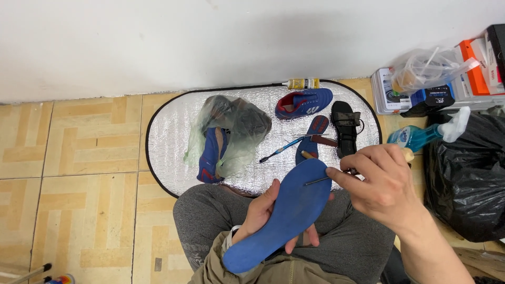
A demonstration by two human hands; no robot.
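My left hand grips a blue shoe insole from underneath, over my lap, its toe end pointing up and right. My right hand holds a thin tool with a metal shaft whose tip rests on the insole's upper part. Beyond my knees lies a silver oval mat. On it are a blue shoe, a second blue shoe partly inside a clear plastic bag, another blue insole, a blue-handled brush and a black sandal.
A small yellow glue bottle lies at the mat's far edge by the white wall. At right are a blue spray bottle, a black rubbish bag, boxes and a clear bag. Tan tiles cover the floor at left.
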